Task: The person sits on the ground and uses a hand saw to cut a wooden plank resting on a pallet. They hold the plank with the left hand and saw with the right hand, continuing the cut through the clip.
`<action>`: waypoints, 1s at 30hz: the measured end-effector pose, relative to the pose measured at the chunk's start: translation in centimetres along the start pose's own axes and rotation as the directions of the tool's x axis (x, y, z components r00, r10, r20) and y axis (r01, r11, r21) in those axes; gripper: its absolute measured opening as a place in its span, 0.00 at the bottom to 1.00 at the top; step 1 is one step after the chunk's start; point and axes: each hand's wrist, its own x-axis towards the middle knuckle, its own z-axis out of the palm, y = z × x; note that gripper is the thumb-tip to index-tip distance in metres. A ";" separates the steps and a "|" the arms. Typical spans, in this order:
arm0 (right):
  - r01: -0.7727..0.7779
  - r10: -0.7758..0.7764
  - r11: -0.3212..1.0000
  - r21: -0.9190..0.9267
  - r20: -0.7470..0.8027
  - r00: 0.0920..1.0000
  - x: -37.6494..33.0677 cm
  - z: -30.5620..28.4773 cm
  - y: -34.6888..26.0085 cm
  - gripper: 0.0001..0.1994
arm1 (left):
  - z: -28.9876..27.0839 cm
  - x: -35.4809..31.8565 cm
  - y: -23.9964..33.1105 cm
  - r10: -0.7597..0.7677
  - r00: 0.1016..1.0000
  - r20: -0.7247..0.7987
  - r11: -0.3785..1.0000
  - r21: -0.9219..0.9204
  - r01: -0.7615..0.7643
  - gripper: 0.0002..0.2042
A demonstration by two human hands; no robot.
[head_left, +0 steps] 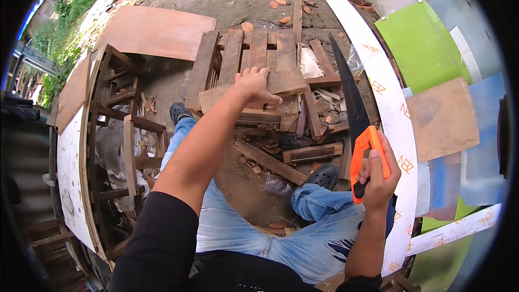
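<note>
A short wooden plank lies crosswise on a low slatted wooden stand in front of my knees. My left hand rests on top of it, thumb spread to the right and fingertips reaching its far edge. To the right, my right hand is closed round the orange handle of a handsaw. The saw's long black blade points up and away, apart from the plank. I cannot see the plank's underside.
Wood offcuts and scraps litter the ground between my feet. A wooden frame stands at the left. A long white board runs along the right, beside a green panel. A brown sheet lies at the far left.
</note>
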 end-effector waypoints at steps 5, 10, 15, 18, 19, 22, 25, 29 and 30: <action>-0.022 0.023 1.000 0.016 -0.042 0.999 0.8 -1.0 1.4 0.22 | -0.7 0.1 -0.2 -0.036 0.998 0.051 0.994 0.103 0.030 0.43; -0.034 0.036 0.998 0.053 -0.022 0.999 0.5 -1.5 1.2 0.22 | 0.3 -1.0 0.9 -0.047 0.996 -0.077 0.994 0.097 0.054 0.36; -0.035 0.037 0.998 0.048 -0.029 0.999 0.2 -1.5 1.2 0.22 | 1.2 -2.7 1.5 0.002 0.969 -0.247 0.995 0.101 0.023 0.34; -0.060 0.063 0.997 0.045 -0.062 0.996 0.1 -1.5 1.4 0.23 | 2.0 -3.4 1.6 0.074 0.940 -0.332 0.989 0.148 -0.026 0.32; -0.049 0.051 0.998 0.039 -0.061 0.997 0.0 -1.6 1.4 0.23 | 2.2 -3.5 1.5 0.097 0.926 -0.365 0.987 0.155 -0.042 0.32; -0.050 0.051 0.998 0.035 -0.054 0.997 0.0 -1.7 1.5 0.23 | 2.7 -3.7 1.3 0.139 0.899 -0.416 0.984 0.158 -0.079 0.33; -0.052 0.052 0.999 0.013 -0.038 0.998 0.1 -1.7 1.5 0.23 | 2.7 -3.7 1.3 0.137 0.895 -0.424 0.986 0.142 -0.083 0.33; -0.054 0.054 0.998 0.015 -0.031 0.998 0.2 -1.7 1.7 0.23 | 1.8 -3.0 1.1 0.099 0.947 -0.305 0.990 0.124 -0.064 0.34; -0.068 0.069 0.997 0.025 -0.033 0.997 0.2 -1.7 1.8 0.23 | 1.4 -2.6 1.0 0.091 0.963 -0.254 0.990 0.132 -0.058 0.34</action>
